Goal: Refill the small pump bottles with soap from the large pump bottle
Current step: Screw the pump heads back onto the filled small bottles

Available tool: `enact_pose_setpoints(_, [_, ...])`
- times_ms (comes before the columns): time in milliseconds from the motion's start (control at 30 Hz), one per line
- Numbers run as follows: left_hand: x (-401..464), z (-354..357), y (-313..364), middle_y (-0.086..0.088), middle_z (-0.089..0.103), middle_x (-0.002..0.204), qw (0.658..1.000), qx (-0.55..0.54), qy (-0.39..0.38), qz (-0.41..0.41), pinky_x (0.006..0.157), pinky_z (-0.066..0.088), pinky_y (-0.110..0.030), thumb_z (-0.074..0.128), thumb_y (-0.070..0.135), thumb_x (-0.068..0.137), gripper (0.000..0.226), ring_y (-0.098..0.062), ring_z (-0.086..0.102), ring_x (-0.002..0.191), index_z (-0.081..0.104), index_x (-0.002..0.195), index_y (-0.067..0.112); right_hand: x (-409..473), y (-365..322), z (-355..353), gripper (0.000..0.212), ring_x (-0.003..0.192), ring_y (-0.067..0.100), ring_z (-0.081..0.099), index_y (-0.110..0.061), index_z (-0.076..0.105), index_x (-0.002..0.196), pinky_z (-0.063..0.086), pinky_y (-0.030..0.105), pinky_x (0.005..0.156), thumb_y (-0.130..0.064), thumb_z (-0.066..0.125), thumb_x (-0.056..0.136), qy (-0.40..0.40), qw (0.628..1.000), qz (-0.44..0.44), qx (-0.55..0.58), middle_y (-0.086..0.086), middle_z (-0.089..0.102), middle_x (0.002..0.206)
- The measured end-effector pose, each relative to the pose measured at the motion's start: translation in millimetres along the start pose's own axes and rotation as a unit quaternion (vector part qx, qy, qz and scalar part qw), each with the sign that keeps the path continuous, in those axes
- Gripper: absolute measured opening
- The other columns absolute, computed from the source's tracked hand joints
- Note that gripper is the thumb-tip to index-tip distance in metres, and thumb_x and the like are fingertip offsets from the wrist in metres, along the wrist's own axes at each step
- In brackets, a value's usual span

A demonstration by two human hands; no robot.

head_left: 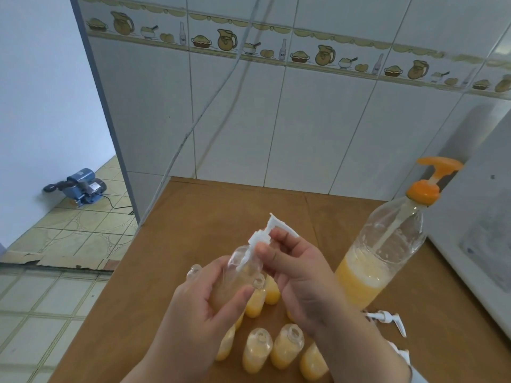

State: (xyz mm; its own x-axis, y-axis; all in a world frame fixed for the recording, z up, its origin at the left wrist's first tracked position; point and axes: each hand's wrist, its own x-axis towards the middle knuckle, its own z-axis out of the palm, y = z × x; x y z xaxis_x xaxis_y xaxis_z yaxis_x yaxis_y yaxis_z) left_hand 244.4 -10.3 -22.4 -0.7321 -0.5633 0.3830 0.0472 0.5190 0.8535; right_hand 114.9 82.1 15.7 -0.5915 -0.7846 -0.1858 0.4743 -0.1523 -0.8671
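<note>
Our left hand (pixel 213 294) grips small bottle (pixel 240 275) above bench (pixel 210 211); right hand (pixel 298 275) pinches white pump (pixel 265 233) at its neck. Big bottle (pixel 381 252) at 3 o'clock. Risk: tilted pump cross-threads; elbow knocks uncapped bottles (pixel 286 346) at 6 o'clock, soap spills.

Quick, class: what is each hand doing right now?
Left hand: grips the small bottle.
Right hand: pinches the white pump top at the bottle's neck.
</note>
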Motion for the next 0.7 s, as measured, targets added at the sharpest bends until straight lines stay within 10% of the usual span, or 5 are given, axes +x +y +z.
enact_pose_setpoints(367, [-2,5,8,0.016,0.066,0.078,1.0,-0.007,-0.004,-0.01,0.057,0.04,-0.005,0.057,0.057,0.074,0.031,-0.004,0.061,0.068,0.063,0.099,0.041,-14,-6,2,0.025,0.093,0.022,0.067,-0.016,0.074,0.094,0.053,0.035,0.083,-0.02,0.071,0.069,0.007,1.0,0.014,-0.01,0.006,0.073,0.098])
enact_pose_setpoints(700, [-9,11,-7,0.02,0.061,0.102,0.989,0.148,-0.002,-0.005,0.073,0.037,0.002,0.036,0.082,0.074,0.075,0.001,0.054,0.093,0.062,0.117,0.026,-23,11,11,0.012,0.068,0.009,0.061,-0.011,0.07,0.084,0.051,0.018,0.063,-0.017,0.07,0.074,0.087,0.985,-0.105,-0.104,0.0,0.068,0.07])
